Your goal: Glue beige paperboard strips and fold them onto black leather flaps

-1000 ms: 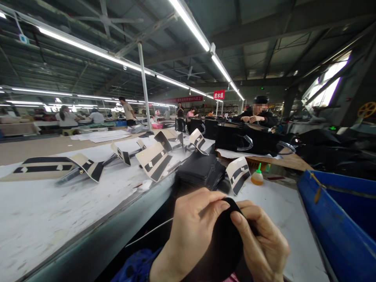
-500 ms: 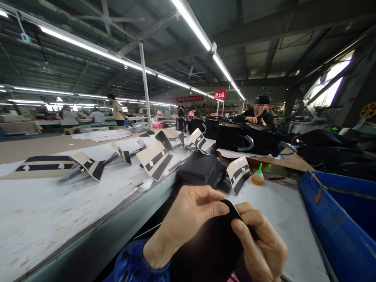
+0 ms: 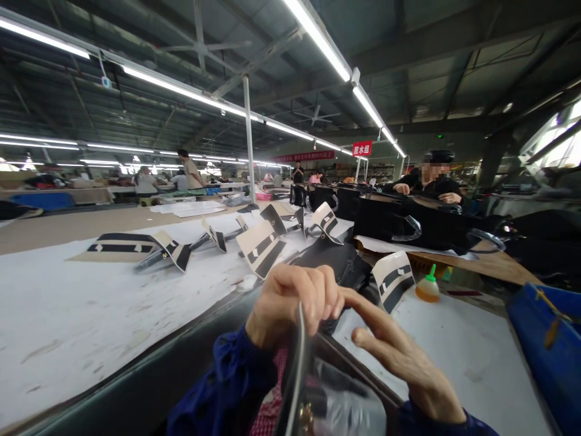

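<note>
— So, what crowds the bench around the hands?

— At twelve o'clock from them, just beyond the knuckles, sits a stack (image 3: 338,266) of flat black pieces. At one o'clock a cream panel (image 3: 393,280) with black stripes stands tilted, and further that way a small glue bottle (image 3: 428,289), amber with a green tip. At three o'clock is the rim of a blue bin (image 3: 544,339).

— And to the left?

— From nine to eleven o'clock runs a white belt (image 3: 91,315), scuffed and matte, carrying more striped panels (image 3: 259,247), some curled up at one end. Black bags (image 3: 394,221) with clear looped handles line up at one o'clock, far back, where another person's hands (image 3: 424,192) rest on them.

— What do the hands hold?

— The left hand (image 3: 295,300) is clenched over the top edge of a dark bag (image 3: 313,381) at six o'clock, fingers curled down over it. The bag's rim is thin and stiff with a pale edge, and crinkled clear plastic shows inside it. It sits right below both hands, close to the body, partly cut off by the frame.

— The right one?

— The right hand (image 3: 399,357) lies released, fingers stretched flat toward eleven o'clock, its fingertips meeting the left hand's. Whether it presses on the bag I cannot tell.
</note>
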### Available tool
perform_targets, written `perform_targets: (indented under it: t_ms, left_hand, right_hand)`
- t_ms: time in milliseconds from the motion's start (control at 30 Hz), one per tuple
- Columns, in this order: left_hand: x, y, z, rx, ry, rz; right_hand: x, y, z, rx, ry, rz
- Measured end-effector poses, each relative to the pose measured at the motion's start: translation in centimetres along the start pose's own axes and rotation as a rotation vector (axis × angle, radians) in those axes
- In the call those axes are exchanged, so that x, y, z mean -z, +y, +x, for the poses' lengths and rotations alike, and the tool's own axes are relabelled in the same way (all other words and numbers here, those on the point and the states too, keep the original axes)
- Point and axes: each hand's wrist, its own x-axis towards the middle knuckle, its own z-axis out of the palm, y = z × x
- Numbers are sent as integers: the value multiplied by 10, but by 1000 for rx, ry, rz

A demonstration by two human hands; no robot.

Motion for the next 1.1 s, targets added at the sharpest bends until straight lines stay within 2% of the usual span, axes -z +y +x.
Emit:
perform_targets:
  t_ms: [100,167,200,267,300,400,467,500,567,633,767,900,1000,1100]
  left_hand:
    - [-11,-6,3,-141,57,-173]
    - [-9,3,-2,-116,131,-155]
    - [-5,12,-7,-38,166,-98]
    - [7,32,-23,208,199,31]
    - [14,42,-33,310,148,47]
    - [32,61,-60,476,50,126]
    - [38,63,-70,545,63,408]
    - [38,61,-73,547,93,599]
    - [36,56,-75,460,190,929]
    - [30,51,-74,371,254,1089]
    - [17,41,-73,337,319,1148]
    - [8,28,-78,359,304,1207]
    - [9,23,-90,299,338,1319]
    - [18,25,-105,183,375,1468]
  right_hand:
    - [-24,6,20,-63,-195,124]
    - [-32,4,21,-92,-245,179]
    - [-32,1,18,-85,-217,160]
    - [-26,-7,9,-44,-94,27]
    - [-22,-12,5,-23,-28,-73]
    - [-10,-23,-2,37,98,-371]
    - [-8,-26,-2,60,122,-482]
    - [-8,-27,-2,70,126,-508]
    - [-10,-27,-1,87,125,-531]
    - [-12,-26,1,106,130,-550]
    - [-25,-28,7,204,211,-681]
    - [-51,-29,18,338,230,-792]
    - [-65,-25,27,375,250,-785]
    - [-63,-19,29,427,249,-730]
